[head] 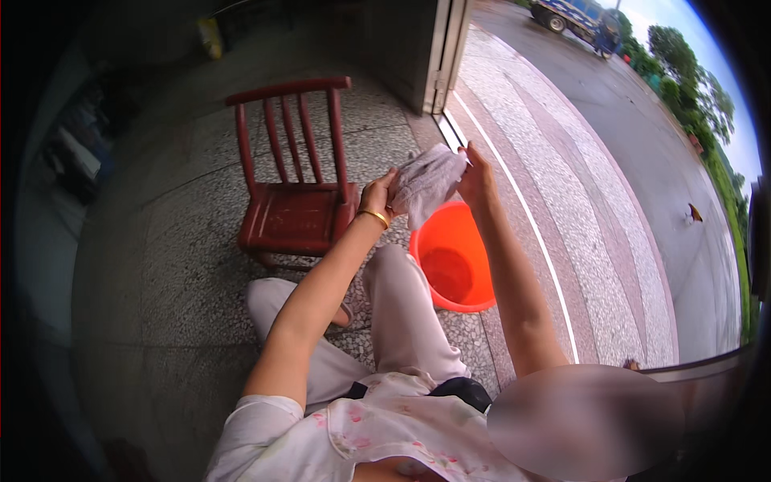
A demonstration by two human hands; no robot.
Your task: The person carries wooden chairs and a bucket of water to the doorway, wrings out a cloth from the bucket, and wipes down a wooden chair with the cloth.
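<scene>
A wrinkled greyish-lilac cloth (pixel 429 178) is stretched between my two hands, above the far rim of an orange-red plastic bucket (pixel 458 247). My left hand (pixel 379 194), with a gold bangle at the wrist, grips the cloth's near left end. At its far right end, my right hand (pixel 477 173) pinches an edge between thumb and fingers. A loose corner of the cloth hangs down toward the bucket. Inside the bucket, the bottom looks darker; whether it holds water I cannot tell.
Left of my hands stands a dark red wooden chair (pixel 295 217) on the speckled stone floor (pixel 193 241). A metal door frame (pixel 443 66) rises beyond the cloth. Past the white threshold line lies a paved strip, then a road (pixel 602 90) with a blue truck (pixel 581 21).
</scene>
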